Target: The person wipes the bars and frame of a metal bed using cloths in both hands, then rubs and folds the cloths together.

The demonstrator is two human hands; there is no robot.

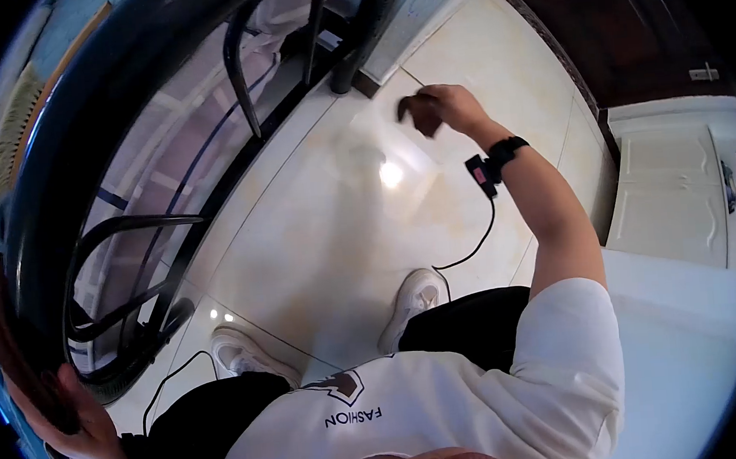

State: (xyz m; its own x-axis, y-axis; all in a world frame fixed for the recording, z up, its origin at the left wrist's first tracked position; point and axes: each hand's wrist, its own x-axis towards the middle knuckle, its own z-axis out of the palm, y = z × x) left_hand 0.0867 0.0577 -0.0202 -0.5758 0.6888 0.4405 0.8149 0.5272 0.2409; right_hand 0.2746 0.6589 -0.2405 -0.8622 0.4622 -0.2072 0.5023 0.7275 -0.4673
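My right hand (pixel 455 106) is stretched out over the tiled floor, its fingers closed on a small dark brown item (pixel 421 113) that is blurred. At the lower left, my left hand (pixel 79 424) is wrapped round a long, curved dark brown object (pixel 9 348), which lies along the edge of a black rail. What the brown object is cannot be made out. A black strap with a small device (pixel 482 175) and a cable sits on my right wrist.
Black curved metal bars (pixel 133 222) stand at the left, with pale checked fabric behind them. A pale-bristled brush (pixel 16 135) lies at the upper left. A dark door (pixel 627 28) and a white cabinet (pixel 665 200) are at the right. Cables trail near my shoes (pixel 416 303).
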